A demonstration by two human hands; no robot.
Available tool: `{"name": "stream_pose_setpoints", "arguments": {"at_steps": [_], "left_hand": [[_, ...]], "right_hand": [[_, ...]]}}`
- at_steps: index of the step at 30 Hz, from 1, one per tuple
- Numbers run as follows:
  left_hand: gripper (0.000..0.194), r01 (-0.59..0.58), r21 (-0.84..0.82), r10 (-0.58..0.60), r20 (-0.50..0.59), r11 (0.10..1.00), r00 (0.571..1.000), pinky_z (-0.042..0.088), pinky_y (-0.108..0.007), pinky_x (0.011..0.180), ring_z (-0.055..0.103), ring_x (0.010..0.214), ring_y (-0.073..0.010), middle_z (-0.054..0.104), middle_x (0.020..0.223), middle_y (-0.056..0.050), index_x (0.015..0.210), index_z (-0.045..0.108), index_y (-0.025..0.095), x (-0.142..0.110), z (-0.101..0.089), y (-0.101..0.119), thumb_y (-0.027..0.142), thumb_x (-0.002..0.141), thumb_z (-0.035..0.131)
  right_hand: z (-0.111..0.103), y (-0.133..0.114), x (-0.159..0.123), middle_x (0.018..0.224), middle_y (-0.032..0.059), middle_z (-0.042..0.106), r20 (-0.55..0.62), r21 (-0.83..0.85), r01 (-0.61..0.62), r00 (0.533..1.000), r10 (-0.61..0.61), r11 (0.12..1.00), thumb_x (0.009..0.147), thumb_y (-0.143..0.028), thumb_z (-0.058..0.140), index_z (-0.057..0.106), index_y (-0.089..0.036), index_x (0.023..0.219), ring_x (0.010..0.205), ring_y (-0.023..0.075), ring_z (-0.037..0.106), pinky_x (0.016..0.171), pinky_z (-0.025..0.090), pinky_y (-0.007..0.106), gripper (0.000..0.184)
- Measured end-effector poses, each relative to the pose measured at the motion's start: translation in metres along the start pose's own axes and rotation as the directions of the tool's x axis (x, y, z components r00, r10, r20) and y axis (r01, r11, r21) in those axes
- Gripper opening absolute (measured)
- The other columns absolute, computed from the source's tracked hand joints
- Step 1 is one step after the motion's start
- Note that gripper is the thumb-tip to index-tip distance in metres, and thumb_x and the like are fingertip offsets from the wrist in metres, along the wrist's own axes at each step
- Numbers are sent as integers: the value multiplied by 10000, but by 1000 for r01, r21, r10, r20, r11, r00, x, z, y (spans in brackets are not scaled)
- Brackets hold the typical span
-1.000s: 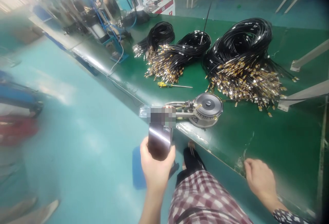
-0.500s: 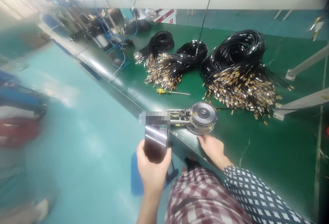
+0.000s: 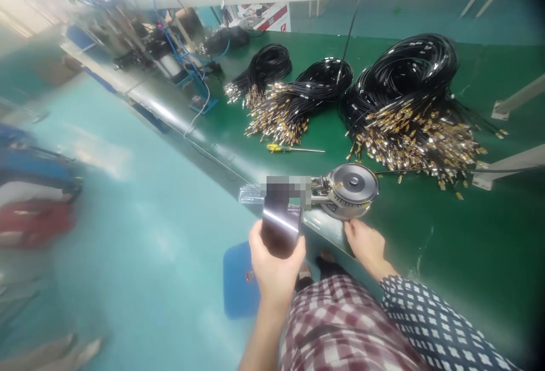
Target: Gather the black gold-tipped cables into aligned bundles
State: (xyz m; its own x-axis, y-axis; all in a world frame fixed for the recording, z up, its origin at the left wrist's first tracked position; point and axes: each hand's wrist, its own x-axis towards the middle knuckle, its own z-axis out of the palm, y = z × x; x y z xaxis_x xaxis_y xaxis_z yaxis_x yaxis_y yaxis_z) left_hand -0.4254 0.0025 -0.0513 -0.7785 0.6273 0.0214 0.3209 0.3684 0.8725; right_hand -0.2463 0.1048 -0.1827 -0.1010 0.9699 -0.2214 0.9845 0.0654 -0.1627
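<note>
My left hand (image 3: 276, 271) is wrapped round a dark smartphone (image 3: 281, 232), held upright over the bench's front edge; part of its top is pixelated. Behind the phone, a round metal device (image 3: 353, 183) with a grey disc and marks round its side sits near that edge. A metal arm runs leftward from it and is partly hidden by the phone. My right hand (image 3: 368, 246) is closed at the device's lower front edge, thumb and fingers bent against it; some fingertips are hidden. Clear plastic (image 3: 251, 194) sticks out left of the phone.
Several bundles of black cables (image 3: 404, 75) with metal connectors lie on the green bench (image 3: 460, 234). A yellow-handled screwdriver (image 3: 279, 148) lies before them. White metal legs (image 3: 511, 166) stand at right. A blue stool (image 3: 240, 283) is below the bench edge.
My left hand, the phone, the device and my right hand appear further right in view, as does the bench, so the camera has shifted. Both hands keep their holds.
</note>
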Motion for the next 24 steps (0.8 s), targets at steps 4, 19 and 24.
{"name": "stream_pose_setpoints", "arguments": {"at_steps": [4, 19, 24], "left_hand": [[675, -41, -13, 42, 58, 999, 997, 503, -427, 876, 603, 1005, -254, 597, 1107, -78, 1212, 490, 215, 1, -6, -8, 378, 624, 780], [681, -92, -71, 102, 158, 993, 982, 516, -430, 861, 614, 1000, -256, 591, 1119, -76, 1210, 479, 238, -17, -21, -16, 386, 621, 787], [678, -91, -65, 100, 157, 994, 982, 521, -434, 859, 619, 993, -258, 600, 1107, -71, 1200, 487, 240, -22, -25, -18, 374, 610, 793]], "right_hand": [[5, -8, -5, 911, 70, 714, -33, -17, -42, 999, 41, 999, 981, -372, 357, 643, -178, 868, 701, 149, 606, 606, 278, 280, 364], [3, -15, -10, 935, 86, 713, -64, -51, -32, 998, 29, 998, 978, -336, 355, 651, -169, 893, 779, 161, 624, 643, 301, 281, 351], [11, -33, -12, 971, 106, 709, -71, -42, -77, 995, 74, 996, 996, -323, 296, 635, -151, 969, 787, 175, 640, 655, 314, 285, 381]]}}
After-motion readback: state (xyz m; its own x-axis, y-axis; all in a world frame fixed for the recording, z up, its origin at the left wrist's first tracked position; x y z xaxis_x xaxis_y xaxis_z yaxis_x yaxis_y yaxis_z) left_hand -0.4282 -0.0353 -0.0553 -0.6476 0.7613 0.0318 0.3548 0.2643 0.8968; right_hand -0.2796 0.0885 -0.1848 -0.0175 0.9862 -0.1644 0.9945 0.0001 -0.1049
